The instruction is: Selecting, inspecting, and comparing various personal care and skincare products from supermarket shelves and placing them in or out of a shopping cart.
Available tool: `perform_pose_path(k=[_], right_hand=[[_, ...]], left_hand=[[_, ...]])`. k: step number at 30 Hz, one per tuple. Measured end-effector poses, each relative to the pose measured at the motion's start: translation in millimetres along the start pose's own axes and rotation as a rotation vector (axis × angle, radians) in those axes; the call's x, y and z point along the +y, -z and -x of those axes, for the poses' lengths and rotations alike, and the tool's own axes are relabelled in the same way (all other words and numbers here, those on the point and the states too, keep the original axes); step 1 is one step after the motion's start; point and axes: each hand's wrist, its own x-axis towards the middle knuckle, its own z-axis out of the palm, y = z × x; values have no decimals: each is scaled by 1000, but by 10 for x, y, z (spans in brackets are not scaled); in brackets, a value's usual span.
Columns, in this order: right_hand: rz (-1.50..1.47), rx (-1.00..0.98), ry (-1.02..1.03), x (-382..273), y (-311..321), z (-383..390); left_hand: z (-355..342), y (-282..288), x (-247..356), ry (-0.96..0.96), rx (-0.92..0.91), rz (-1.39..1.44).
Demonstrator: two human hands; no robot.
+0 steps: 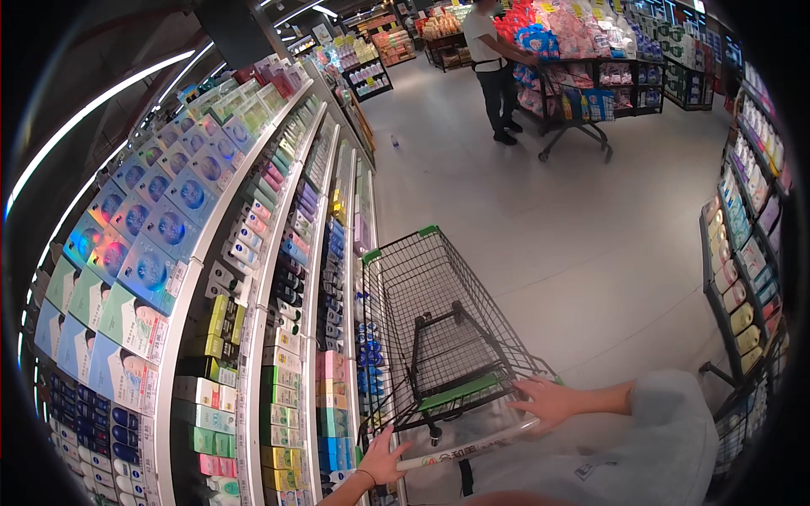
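An empty black wire shopping cart (422, 295) with green corner pieces stands in front of me, close along the shelves on my left. My left hand (381, 460) is closed around the left end of its pale handle (472, 449). At the right end, my right hand (544, 401) grips the cart where handle and basket meet, its fingers curling loosely over the rear edge. The undersides of both hands are hidden. A green folding flap (460, 391) lies across the back of the basket.
Tiered shelves (207, 228) of boxed and bottled toiletries line my left. More racks (734, 278) stand on the right. Farther ahead, a person (494, 67) holds another cart (578, 118) beside stacked packages (582, 34). A small bottle (394, 142) is on the floor (506, 219).
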Motion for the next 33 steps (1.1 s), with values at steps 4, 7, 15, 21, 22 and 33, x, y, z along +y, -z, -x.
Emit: perform_pose_path(k=[4, 7, 15, 21, 22, 33], right_hand=[[-47, 10, 4, 48, 130, -154], [-81, 3, -8, 104, 164, -236], [-72, -9, -3, 276, 272, -517], [-100, 4, -28, 475, 431, -793], [-92, 29, -28, 485, 446, -834], [-50, -119, -134, 800, 766, -1362]], left_hand=[[-76, 143, -82, 0, 36, 10], [-153, 234, -158, 12, 9, -20], [-424, 589, -382, 57, -54, 35], [-734, 447, -788, -35, 48, -18], [-754, 565, -792, -33, 44, -31], [-1242, 928, -1290, -119, 141, -3]])
